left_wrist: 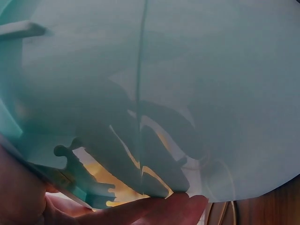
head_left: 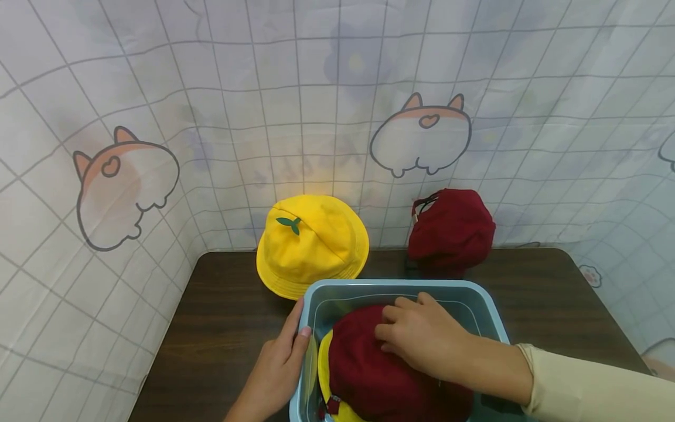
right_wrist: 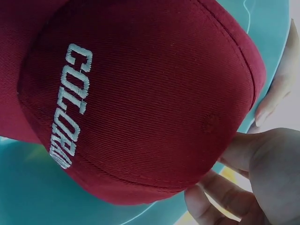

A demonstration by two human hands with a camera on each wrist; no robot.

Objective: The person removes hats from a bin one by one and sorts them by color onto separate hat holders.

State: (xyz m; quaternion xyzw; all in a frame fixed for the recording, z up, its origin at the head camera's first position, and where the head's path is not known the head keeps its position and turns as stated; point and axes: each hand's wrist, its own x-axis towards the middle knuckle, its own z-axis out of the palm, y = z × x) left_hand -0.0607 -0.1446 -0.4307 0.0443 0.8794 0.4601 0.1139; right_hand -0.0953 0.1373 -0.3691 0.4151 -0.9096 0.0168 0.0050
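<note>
Dark red cap (head_left: 379,363), white lettering, lies under and left of right hand (head_left: 422,334), which pinches its crown. Blue basin (head_left: 390,283) around it; left hand (head_left: 276,363) grips basin's left rim. Beyond right hand, at worktop's (head_left: 211,328) far edge: yellow hat (head_left: 311,240) leftward, second red cap (head_left: 453,228).

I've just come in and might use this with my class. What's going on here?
A person is handling headwear in a light blue bin on a dark wooden table. Their left hand holds the bin's side, while their right hand grips a dark red cap inside it. Something yellow peeks out beneath that cap. Beyond the bin are a yellow hat and another dark red cap.
</note>
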